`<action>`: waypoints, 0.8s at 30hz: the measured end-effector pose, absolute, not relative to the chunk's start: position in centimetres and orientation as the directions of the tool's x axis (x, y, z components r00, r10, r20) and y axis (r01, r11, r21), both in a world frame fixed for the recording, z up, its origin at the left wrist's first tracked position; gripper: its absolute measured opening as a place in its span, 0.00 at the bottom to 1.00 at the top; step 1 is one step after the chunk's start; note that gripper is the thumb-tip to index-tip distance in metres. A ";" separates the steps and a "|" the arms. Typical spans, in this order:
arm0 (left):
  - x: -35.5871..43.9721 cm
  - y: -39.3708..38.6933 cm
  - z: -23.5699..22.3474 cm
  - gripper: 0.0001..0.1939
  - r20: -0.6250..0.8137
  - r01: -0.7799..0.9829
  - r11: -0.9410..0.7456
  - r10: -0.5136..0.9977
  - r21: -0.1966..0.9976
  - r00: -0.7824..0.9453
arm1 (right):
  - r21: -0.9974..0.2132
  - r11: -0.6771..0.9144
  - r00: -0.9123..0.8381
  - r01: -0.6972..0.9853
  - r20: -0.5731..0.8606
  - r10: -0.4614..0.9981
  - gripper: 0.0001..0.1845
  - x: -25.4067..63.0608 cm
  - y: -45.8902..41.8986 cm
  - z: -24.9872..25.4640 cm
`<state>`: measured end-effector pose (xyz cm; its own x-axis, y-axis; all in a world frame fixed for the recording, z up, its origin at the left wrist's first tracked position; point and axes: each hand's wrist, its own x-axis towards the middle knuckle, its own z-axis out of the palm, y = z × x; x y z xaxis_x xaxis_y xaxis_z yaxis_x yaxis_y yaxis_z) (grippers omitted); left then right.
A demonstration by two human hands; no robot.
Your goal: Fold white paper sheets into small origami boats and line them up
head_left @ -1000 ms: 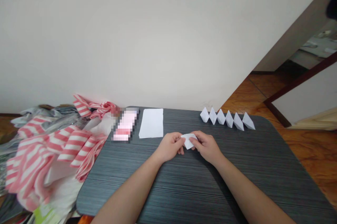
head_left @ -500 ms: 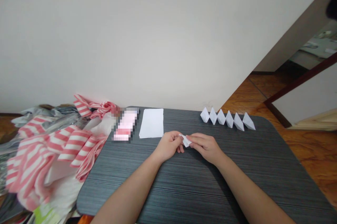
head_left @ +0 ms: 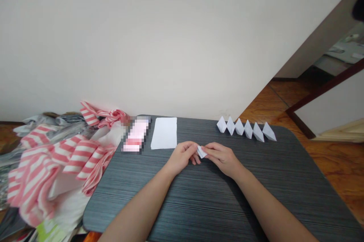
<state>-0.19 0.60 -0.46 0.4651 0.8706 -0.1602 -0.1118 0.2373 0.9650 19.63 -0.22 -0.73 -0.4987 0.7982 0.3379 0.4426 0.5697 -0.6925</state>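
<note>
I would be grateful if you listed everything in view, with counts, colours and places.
Wall: one visible, pale grey, behind the table
Table: one, dark and streaked, centre
Floor: one, brown wood, right
Panel: one, pale with dark red edge, far right
Striped cloths: count unclear, pink and white, left heap
Pixelated item: one, pink and white, table's far left
Paper stack: one, white, right of it
Paper shapes: six, white, row at table's far right
Small folded paper: one, white, held
Left hand: one, bare, left of centre
Right hand: one, bare, opposite

likely a home, wood-look floor (head_left: 335,162), heaped striped fabric (head_left: 57,162), doorway (head_left: 315,64)
</note>
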 end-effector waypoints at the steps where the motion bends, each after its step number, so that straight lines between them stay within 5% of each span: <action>1: -0.2 0.6 -0.4 0.18 -0.159 -0.101 0.230 0.873 0.968 0.461 | -0.690 0.573 -0.502 0.441 0.339 0.795 0.16 19.6 -0.2 -0.7; 7: 0.0 0.5 -0.5 0.17 -0.151 -0.028 0.182 0.886 0.983 0.439 | -0.712 0.561 -0.508 0.423 0.326 0.797 0.16 19.4 -0.4 -0.5; 14: 0.0 0.4 -0.6 0.16 -0.143 0.000 0.159 0.887 0.987 0.440 | -0.840 0.285 -0.328 0.461 0.138 0.935 0.13 19.1 -0.7 -0.7; 24: 0.1 0.2 -0.8 0.15 -0.134 0.037 0.131 0.899 0.991 0.418 | -0.861 0.194 -0.311 0.469 0.045 0.949 0.14 18.7 -0.6 -0.3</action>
<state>0.06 0.20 -0.82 0.4179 0.8985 -0.1342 0.0368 0.1309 0.9907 18.72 -0.65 -0.31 -0.3113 0.9493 0.0445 0.4692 0.1943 -0.8614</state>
